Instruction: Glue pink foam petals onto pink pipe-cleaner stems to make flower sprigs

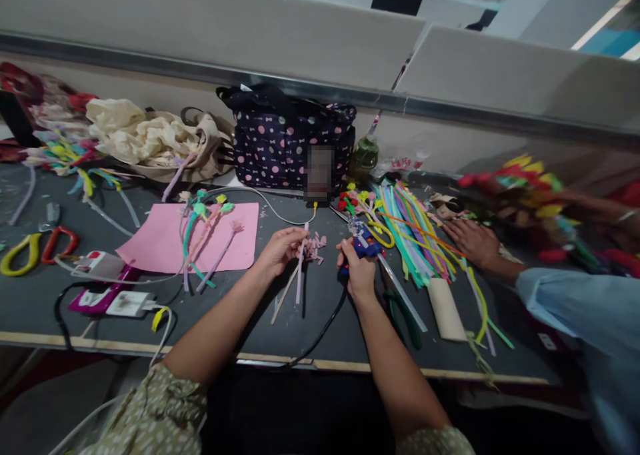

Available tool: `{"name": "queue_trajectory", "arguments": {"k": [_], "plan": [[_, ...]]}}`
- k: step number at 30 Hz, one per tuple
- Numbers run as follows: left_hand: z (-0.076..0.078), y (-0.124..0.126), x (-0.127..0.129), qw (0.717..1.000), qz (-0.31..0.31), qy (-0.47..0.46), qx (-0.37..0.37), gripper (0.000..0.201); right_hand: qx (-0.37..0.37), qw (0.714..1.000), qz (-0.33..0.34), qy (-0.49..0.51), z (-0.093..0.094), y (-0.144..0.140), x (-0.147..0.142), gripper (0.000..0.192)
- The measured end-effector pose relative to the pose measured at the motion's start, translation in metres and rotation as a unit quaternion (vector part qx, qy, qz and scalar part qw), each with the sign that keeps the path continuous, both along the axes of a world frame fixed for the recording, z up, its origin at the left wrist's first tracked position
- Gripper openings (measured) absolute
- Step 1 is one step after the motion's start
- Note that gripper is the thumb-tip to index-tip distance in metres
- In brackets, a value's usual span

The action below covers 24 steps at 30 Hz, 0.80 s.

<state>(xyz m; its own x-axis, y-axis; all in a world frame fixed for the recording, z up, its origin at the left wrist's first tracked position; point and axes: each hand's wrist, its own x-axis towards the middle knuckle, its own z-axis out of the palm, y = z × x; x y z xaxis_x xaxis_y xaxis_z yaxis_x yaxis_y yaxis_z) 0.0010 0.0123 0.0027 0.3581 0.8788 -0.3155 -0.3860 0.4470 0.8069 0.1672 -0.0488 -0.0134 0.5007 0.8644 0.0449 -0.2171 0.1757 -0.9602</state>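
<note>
Nearest, olive white-spotted fabric sleeves (160,401). The left grip (284,248) pinches a thin lilac fuzzy stem (300,281) over the dark-grey counter (295,331), beside pink clippings (317,247); the right grip (357,268) clasps a blue corded glue gun (369,243). Gluing seems in hand; the next move likely calls for aligning both.

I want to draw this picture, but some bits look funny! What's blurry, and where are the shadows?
In the head view, the colourful flower bunch at the right is smeared; in the head view, a pixelated patch covers something before the dotted bag; in the head view, a dark shadow lies beside the pale purple strip in the left hand.
</note>
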Motion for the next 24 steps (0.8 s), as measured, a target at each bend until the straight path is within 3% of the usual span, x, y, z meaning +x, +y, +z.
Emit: {"name": "queue_trajectory", "arguments": {"k": [13,19,24], "plan": [[-0.001,-0.002,0.001,0.999,-0.019,0.016,0.021,0.026,-0.013,1.000,0.014,-0.008,0.000,-0.002,-0.002,0.033],[-0.002,-0.004,0.001,0.998,-0.020,0.036,0.053,0.030,-0.058,0.990,0.107,-0.074,0.000,-0.012,-0.005,0.033],[0.000,-0.005,0.001,0.994,0.021,0.060,0.084,0.031,-0.087,0.975,0.155,-0.135,0.005,-0.018,-0.006,0.040]]}}
